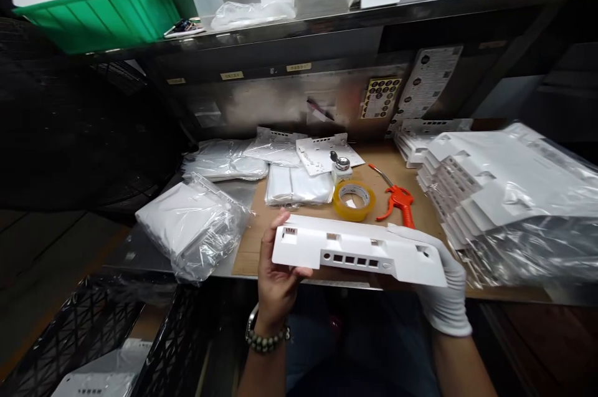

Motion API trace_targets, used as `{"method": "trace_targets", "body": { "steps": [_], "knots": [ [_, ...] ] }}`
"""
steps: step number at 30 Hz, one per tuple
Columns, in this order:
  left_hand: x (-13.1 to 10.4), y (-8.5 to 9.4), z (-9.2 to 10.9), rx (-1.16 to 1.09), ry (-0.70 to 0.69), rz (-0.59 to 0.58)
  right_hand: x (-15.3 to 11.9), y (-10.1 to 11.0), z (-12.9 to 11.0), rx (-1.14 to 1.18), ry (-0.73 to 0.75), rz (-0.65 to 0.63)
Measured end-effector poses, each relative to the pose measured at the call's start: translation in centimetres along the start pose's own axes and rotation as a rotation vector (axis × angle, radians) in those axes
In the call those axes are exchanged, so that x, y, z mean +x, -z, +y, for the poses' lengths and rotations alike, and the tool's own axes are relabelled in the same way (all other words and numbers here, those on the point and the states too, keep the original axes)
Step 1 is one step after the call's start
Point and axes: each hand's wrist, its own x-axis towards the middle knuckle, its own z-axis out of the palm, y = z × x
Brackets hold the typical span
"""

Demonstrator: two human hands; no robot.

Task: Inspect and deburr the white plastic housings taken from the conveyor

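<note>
Between my two hands is a white plastic housing (357, 250), held up over the table's front edge. Its long side faces me and shows a row of square port openings, a round hole and several notches along the top. My left hand (275, 272), bare with a watch and a beaded bracelet at the wrist, grips the left end with the thumb in front. My right hand (443, 278), in a white glove, holds the right end; part of its fingers is hidden behind the housing. Just beyond lie a roll of yellow tape (365, 211) and an orange air blow gun (400, 199).
Stacked housings in clear film (518, 179) stand on the right. Bagged white parts (187, 222) lie on the left, near a pump-top bottle (342, 167). Overhead, a shelf (317, 23) carries a green bin (103, 17). A black crate (154, 347) sits at lower left.
</note>
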Motion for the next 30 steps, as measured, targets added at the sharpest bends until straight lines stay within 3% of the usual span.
{"method": "trace_targets", "body": {
  "steps": [4,6,8,10,11,13,16,19,23,30],
  "knots": [
    [-0.1,-0.2,0.0,-0.241,0.069,0.001,-0.5,-0.2,-0.5,0.103,0.049,0.038],
    [0.2,-0.1,0.1,-0.484,0.257,0.0,-0.8,-0.4,-1.3,0.073,0.173,0.064],
    [0.5,0.2,0.0,-0.654,0.531,-0.046,-1.0,-0.4,-2.0,-0.042,0.313,0.086],
    [0.7,0.5,-0.2,-0.695,0.727,-0.097,-0.9,-0.3,-2.4,-0.152,0.399,0.078],
    [0.7,0.7,-0.3,-0.693,0.762,-0.105,-0.9,-0.3,-2.4,-0.181,0.411,0.07],
    [0.5,0.9,-0.4,-0.697,0.74,-0.081,-0.6,-0.2,-2.2,-0.169,0.338,0.095],
    [0.0,1.1,-0.4,-0.716,0.662,-0.032,-0.2,0.0,-1.9,-0.149,0.01,0.201],
    [-0.3,1.4,-0.4,-0.721,0.637,0.013,-0.2,0.4,-2.3,-0.109,-0.27,0.15],
    [-0.5,1.9,-0.7,-0.701,0.643,0.047,-0.4,1.0,-3.7,-0.112,-0.262,-0.008],
    [-0.3,2.5,-1.3,-0.666,0.656,0.089,-0.7,1.1,-4.7,0.037,-0.392,-0.035]
  ]
}}
